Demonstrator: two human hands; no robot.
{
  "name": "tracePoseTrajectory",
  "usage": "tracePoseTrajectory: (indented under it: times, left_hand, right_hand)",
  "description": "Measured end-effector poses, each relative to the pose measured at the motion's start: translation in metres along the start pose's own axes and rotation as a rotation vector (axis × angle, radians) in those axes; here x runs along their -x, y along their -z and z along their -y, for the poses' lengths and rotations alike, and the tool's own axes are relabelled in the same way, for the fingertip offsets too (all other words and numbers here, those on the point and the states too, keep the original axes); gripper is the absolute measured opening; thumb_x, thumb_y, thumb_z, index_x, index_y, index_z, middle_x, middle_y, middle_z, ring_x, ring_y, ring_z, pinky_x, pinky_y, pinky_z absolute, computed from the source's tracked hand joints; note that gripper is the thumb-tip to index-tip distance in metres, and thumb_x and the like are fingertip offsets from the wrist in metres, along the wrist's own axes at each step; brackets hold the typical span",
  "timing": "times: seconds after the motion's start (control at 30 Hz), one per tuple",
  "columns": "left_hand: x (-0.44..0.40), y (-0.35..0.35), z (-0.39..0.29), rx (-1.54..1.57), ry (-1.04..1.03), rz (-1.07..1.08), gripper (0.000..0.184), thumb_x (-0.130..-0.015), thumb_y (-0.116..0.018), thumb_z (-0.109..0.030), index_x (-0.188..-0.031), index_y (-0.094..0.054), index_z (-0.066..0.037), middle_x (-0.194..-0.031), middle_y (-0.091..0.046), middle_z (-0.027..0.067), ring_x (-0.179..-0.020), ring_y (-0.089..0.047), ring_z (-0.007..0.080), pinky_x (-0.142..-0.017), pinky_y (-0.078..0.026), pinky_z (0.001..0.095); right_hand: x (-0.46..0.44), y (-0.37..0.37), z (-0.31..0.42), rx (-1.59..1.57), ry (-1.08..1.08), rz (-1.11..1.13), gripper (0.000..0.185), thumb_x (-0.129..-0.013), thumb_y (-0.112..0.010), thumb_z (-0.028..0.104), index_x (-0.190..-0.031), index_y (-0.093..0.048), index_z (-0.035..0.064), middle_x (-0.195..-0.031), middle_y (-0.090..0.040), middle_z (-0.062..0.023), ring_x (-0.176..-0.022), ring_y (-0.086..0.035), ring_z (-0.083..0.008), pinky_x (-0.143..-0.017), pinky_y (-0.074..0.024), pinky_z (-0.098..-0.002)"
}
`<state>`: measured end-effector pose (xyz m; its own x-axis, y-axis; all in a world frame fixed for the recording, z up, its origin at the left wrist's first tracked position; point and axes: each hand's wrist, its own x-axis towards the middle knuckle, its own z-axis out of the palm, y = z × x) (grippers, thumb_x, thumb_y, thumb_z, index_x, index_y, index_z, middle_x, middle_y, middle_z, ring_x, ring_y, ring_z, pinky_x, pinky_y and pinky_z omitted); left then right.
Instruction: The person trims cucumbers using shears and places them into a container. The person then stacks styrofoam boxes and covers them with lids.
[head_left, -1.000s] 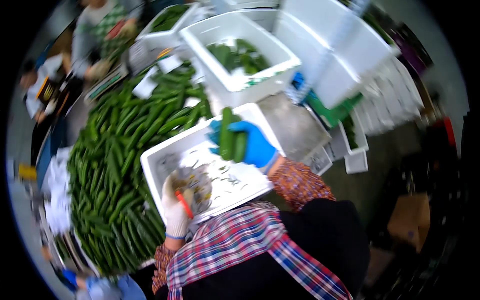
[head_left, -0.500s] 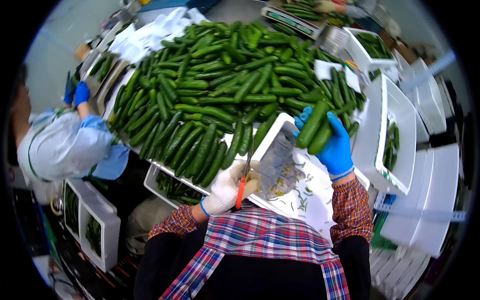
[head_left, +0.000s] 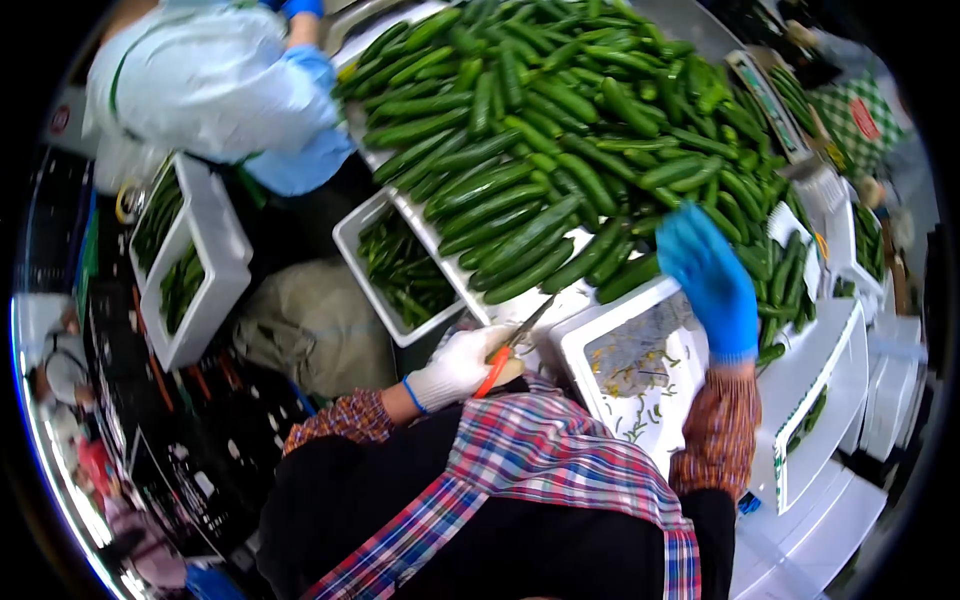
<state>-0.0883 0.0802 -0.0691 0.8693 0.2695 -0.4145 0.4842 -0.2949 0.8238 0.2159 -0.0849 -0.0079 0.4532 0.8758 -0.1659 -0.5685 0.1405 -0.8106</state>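
My left hand (head_left: 455, 368), in a white knit glove, is closed round a pair of scissors (head_left: 492, 372) with orange handles; the blades point up and right toward the pile. My right hand (head_left: 708, 285), in a blue glove, reaches over the right part of the big heap of cucumbers (head_left: 520, 240). Its fingers are smeared by motion, and whether it holds anything I cannot make out. Between my hands sits a white foam box (head_left: 577, 355) with a grey plastic sheet (head_left: 632, 352) and green trimmings in it.
A white foam crate (head_left: 345, 235) of cucumbers stands below the table edge; another foam box (head_left: 240, 250) is further left. A co-worker in a light smock (head_left: 200, 85) stands at upper left. White foam boxes (head_left: 825, 385) line the right, with a scale (head_left: 765, 105) at the back.
The view has swung, so everything sits differently in it. My right hand held cucumbers before; now it reaches to the pile, and they no longer show. My left hand keeps the scissors.
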Motion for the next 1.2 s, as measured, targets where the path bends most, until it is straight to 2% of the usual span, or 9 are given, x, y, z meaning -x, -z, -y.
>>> tracePoseTrajectory:
  times: [0.1,0.27,0.33,0.47,0.7,0.83,0.93,1.1,1.2]
  left_hand:
    - [0.006,-0.010,0.016,-0.035,-0.024,0.007,0.051,-0.081,-0.067,-0.039,-0.118,-0.056,-0.005,-0.097,-0.065,0.0211,-0.088,-0.065,0.0350,-0.075,-0.052,0.0384]
    - [0.010,-0.023,0.034,-0.118,-0.014,0.018,0.039,-0.086,-0.058,-0.031,-0.117,-0.057,-0.007,-0.086,-0.065,0.0214,-0.078,-0.065,0.0369,-0.068,-0.052,0.0433]
    - [0.009,-0.029,0.045,-0.181,-0.025,0.041,0.037,-0.088,-0.054,-0.026,-0.120,-0.052,-0.006,-0.077,-0.064,0.0230,-0.071,-0.064,0.0385,-0.062,-0.051,0.0467]
    - [0.028,-0.023,0.048,-0.284,0.062,0.096,0.041,-0.088,-0.053,-0.023,-0.124,-0.047,-0.005,-0.082,-0.064,0.0228,-0.073,-0.064,0.0376,-0.062,-0.049,0.0474]
    - [0.013,-0.025,0.042,-0.574,-0.081,0.052,0.034,-0.083,-0.056,-0.016,-0.109,-0.048,0.005,-0.077,-0.061,0.0182,-0.070,-0.063,0.0352,-0.060,-0.051,0.0441]
    - [-0.040,-0.038,-0.005,-0.656,0.236,0.319,0.038,-0.095,-0.040,-0.023,-0.117,-0.049,0.007,-0.096,-0.065,0.0233,-0.082,-0.066,0.0339,-0.069,-0.054,0.0423]
    - [-0.067,-0.057,-0.021,-0.856,0.138,0.343,0.043,-0.087,-0.053,-0.016,-0.125,-0.047,0.003,-0.102,-0.066,0.0210,-0.085,-0.067,0.0328,-0.069,-0.054,0.0423]
    - [-0.077,-0.054,-0.019,-0.692,-0.035,0.290,0.051,-0.082,-0.060,-0.016,-0.127,-0.044,0.000,-0.091,-0.067,0.0191,-0.084,-0.068,0.0301,-0.066,-0.054,0.0425]
    - [-0.062,-0.035,0.000,-0.502,-0.297,0.212,0.049,-0.083,-0.061,-0.019,-0.127,-0.046,-0.006,-0.079,-0.065,0.0142,-0.075,-0.066,0.0314,-0.061,-0.053,0.0440]
  right_hand:
    - [0.091,-0.018,-0.025,0.398,-0.159,-0.156,0.052,-0.092,-0.056,0.018,-0.136,-0.041,-0.0056,-0.119,-0.060,-0.0194,-0.108,-0.061,-0.0285,-0.097,-0.0455,-0.0372]
    - [0.239,-0.008,-0.089,0.769,-0.457,-0.381,0.049,-0.086,-0.059,-0.002,-0.134,-0.045,-0.0032,-0.121,-0.059,-0.0133,-0.112,-0.056,-0.0210,-0.095,-0.0435,-0.0311]
    - [0.258,-0.006,-0.117,0.287,-0.618,-0.845,0.049,-0.086,-0.062,0.001,-0.133,-0.046,-0.0023,-0.120,-0.059,-0.0136,-0.109,-0.057,-0.0215,-0.096,-0.0435,-0.0346]
    - [0.256,-0.036,-0.142,0.861,-0.501,-0.747,0.042,-0.084,-0.067,0.008,-0.124,-0.056,0.0001,-0.109,-0.065,-0.0151,-0.097,-0.061,-0.0230,-0.089,-0.0460,-0.0345]
    - [0.261,-0.040,-0.121,1.205,-0.380,-0.556,0.037,-0.081,-0.070,0.010,-0.115,-0.062,-0.0014,-0.092,-0.070,-0.0148,-0.079,-0.064,-0.0150,-0.073,-0.0499,-0.0293]
    - [0.284,-0.037,-0.105,1.404,-0.447,-0.513,0.038,-0.079,-0.071,0.016,-0.112,-0.064,-0.0014,-0.093,-0.069,-0.0197,-0.082,-0.068,-0.0265,-0.075,-0.0508,-0.0335]
    - [0.305,-0.035,-0.104,1.463,-0.485,-0.530,0.041,-0.077,-0.072,0.020,-0.110,-0.064,-0.0022,-0.094,-0.068,-0.0222,-0.086,-0.067,-0.0341,-0.077,-0.0508,-0.0366]
    - [0.319,-0.029,-0.136,1.131,-0.528,-0.726,0.038,-0.078,-0.072,0.011,-0.113,-0.063,-0.0023,-0.093,-0.070,-0.0128,-0.084,-0.062,-0.0146,-0.077,-0.0488,-0.0300]
    - [0.321,-0.025,-0.130,1.417,-0.675,-0.685,0.047,-0.078,-0.072,0.015,-0.120,-0.060,-0.0016,-0.102,-0.068,-0.0143,-0.089,-0.063,-0.0214,-0.081,-0.0487,-0.0327]
